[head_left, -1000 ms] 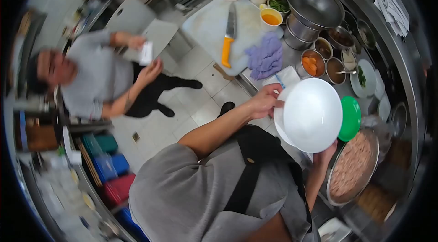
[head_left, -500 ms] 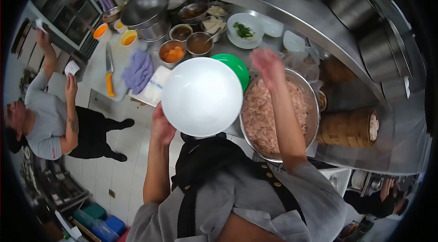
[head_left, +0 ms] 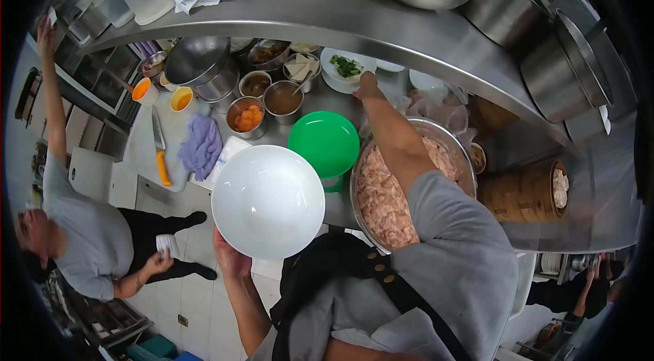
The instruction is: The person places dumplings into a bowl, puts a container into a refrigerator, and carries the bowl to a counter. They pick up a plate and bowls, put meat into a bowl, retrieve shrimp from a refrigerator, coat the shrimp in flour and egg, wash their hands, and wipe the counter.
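My left hand (head_left: 232, 256) grips a large, empty white bowl (head_left: 268, 201) by its lower left edge, its inside facing up. Stretched forward under the shelf, my right hand (head_left: 366, 84) is closed on the rim of a white dish of chopped greens (head_left: 347, 67); its fingertips are partly hidden. Between the arms lies a round green lid or plate (head_left: 323, 143). Below my right arm stands a big steel basin (head_left: 354, 187) full of pale pink, raw-looking meat (head_left: 385, 201).
A steel shelf (head_left: 306, 3) crosses above the counter. Metal containers of orange pieces (head_left: 246, 118) and brown sauce (head_left: 283, 99) stand behind the bowl. A yellow-handled knife (head_left: 162, 167) lies left, beside a purple cloth (head_left: 201, 148). Another person (head_left: 88, 218) stands at left; bamboo steamers (head_left: 521, 192) sit right.
My right hand has moved from above the meat basin forward to the dish of greens. The white bowl in my left hand has come lower and left, uncovering the green round piece.
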`<state>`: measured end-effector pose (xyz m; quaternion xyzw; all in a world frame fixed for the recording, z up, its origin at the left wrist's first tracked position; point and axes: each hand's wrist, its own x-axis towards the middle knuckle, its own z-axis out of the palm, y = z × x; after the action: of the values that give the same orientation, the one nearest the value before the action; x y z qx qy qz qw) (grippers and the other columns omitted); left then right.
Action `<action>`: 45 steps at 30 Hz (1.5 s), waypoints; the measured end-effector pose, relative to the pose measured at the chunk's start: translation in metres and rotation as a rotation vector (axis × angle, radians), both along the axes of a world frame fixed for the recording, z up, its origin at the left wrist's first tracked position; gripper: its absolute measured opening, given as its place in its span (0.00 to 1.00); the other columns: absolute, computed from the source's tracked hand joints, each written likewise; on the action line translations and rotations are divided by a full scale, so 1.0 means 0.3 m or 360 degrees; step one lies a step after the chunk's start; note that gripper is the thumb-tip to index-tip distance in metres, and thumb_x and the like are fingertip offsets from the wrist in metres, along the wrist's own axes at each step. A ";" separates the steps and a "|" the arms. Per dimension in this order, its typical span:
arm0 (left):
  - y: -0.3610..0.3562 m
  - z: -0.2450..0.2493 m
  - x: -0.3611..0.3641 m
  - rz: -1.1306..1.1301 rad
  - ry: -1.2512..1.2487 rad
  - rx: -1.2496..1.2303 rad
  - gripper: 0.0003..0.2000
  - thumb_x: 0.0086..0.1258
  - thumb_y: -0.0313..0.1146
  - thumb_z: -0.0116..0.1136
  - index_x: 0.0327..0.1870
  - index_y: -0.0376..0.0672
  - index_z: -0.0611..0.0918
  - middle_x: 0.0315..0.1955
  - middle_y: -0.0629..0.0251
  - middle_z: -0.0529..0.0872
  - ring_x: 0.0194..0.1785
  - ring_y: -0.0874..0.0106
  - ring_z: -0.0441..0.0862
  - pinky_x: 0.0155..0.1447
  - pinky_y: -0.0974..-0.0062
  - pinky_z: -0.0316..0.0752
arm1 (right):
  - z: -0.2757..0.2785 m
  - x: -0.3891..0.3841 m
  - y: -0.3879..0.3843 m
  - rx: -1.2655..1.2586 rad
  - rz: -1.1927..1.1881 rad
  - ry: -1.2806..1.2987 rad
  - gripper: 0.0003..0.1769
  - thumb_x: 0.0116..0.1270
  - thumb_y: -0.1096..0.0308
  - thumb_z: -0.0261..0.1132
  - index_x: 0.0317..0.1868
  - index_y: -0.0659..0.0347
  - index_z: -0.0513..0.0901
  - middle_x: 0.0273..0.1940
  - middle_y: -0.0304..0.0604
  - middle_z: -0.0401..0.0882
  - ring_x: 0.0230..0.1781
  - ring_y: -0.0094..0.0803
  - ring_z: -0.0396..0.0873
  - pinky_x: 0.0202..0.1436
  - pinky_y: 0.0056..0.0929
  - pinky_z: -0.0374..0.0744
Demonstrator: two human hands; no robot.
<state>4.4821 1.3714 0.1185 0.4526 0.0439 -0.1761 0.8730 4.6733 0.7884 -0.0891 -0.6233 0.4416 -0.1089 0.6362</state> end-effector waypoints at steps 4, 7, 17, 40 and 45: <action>-0.011 0.004 0.003 -0.0012 0.0033 0.0018 0.13 0.71 0.27 0.48 0.55 0.36 0.72 0.47 0.58 0.80 0.47 0.67 0.81 0.50 0.69 0.79 | 0.414 -0.150 0.130 -0.0044 -0.0372 0.0155 0.24 0.64 0.60 0.51 0.60 0.55 0.73 0.59 0.50 0.71 0.62 0.53 0.66 0.64 0.58 0.61; -0.026 0.022 -0.001 0.0008 -0.0021 0.0004 0.14 0.71 0.28 0.48 0.55 0.36 0.72 0.48 0.58 0.80 0.48 0.66 0.81 0.51 0.69 0.79 | 0.582 -0.287 0.064 -0.1824 0.0475 0.0803 0.27 0.67 0.49 0.50 0.61 0.53 0.72 0.63 0.50 0.68 0.65 0.46 0.65 0.68 0.40 0.62; -0.129 0.115 0.103 0.0004 -0.0079 -0.0019 0.14 0.66 0.19 0.45 0.53 0.34 0.73 0.47 0.55 0.80 0.48 0.64 0.81 0.53 0.68 0.79 | 0.603 -0.479 -0.099 -0.1067 0.1078 0.0480 0.20 0.53 0.58 0.67 0.45 0.58 0.82 0.47 0.50 0.81 0.47 0.41 0.78 0.53 0.32 0.74; -0.229 0.092 0.138 0.0159 -0.0036 0.0032 0.17 0.62 0.13 0.41 0.51 0.33 0.73 0.45 0.55 0.81 0.46 0.64 0.82 0.50 0.69 0.80 | 0.364 -0.360 -0.292 -0.2487 0.0838 0.0719 0.22 0.58 0.65 0.59 0.54 0.62 0.76 0.55 0.58 0.73 0.56 0.55 0.71 0.62 0.47 0.67; -0.287 0.124 0.173 0.0129 0.0036 0.0058 0.20 0.59 0.11 0.39 0.52 0.32 0.72 0.45 0.53 0.80 0.47 0.62 0.82 0.51 0.66 0.80 | 0.378 -0.547 -0.422 -0.2447 0.0715 0.0758 0.20 0.58 0.64 0.59 0.51 0.59 0.78 0.56 0.57 0.72 0.59 0.51 0.69 0.63 0.45 0.66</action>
<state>4.5341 1.2851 0.1557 0.4643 0.0753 -0.1449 0.8705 4.5093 0.6619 0.0244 -0.9632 0.2321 -0.1157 -0.0701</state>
